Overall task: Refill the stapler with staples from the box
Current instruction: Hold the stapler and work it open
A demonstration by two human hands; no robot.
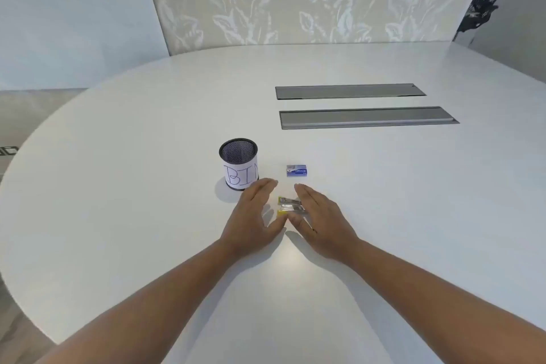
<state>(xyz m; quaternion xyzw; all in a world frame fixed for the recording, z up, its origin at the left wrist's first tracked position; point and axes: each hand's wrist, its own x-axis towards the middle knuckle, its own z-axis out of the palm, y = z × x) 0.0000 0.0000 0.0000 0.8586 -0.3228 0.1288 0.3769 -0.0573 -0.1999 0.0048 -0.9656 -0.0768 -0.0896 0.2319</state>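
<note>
both the left hand (254, 216) and right hand (317, 217) lie flat-fingered, gripping nothing, flanking the small, probably light, stiff stapler (291, 206) just near of the box (297, 170); best pinched by its sides.

Stapler and staple box lying on the white table

The stapler (288, 206) is lying low and flat on the table (413, 186), well in from every edge and toward the near side; its small yellow body is showing at the near-left end, with silvery metal parts running away to the right, where its far end is hidden from view. Whether it is lying opened cannot be told. The staple box (297, 170) is sitting flat and apparently closed just beyond the stapler, apart from it, a small blue-and-white carton with its long side facing the near edge and its print too small to read.
</note>
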